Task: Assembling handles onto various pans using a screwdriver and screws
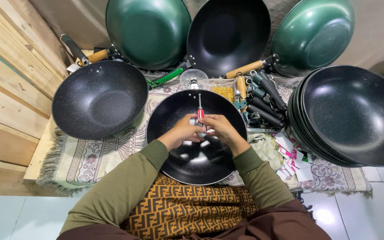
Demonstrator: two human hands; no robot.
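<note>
— Black, speckled non-stick wok pan (192, 164), round, lying at the near edge of the worktop (90, 164) before the person. Contents?

— Both hands over its bowl. Left hand (183, 132) and right hand (221, 130) meet at the middle, fingers curled closed on a red-handled screwdriver (199, 111) whose metal shaft points away from the person. A small pale part sits between the fingertips; its kind cannot be told.

— Other vessels?

— One black speckled wok (99, 98) to the left; two green woks (148, 31) and one plain black wok (228, 33) leaning at the back; a nested stack of black woks (350, 115) to the right.

— Loose stock?

— Black and wooden handles (261, 95) heaped just beyond the pan, a small clear tub of yellow fittings (224, 92), paper slips (292, 155) beside the stack, all on a patterned fringed cloth (85, 155).
</note>
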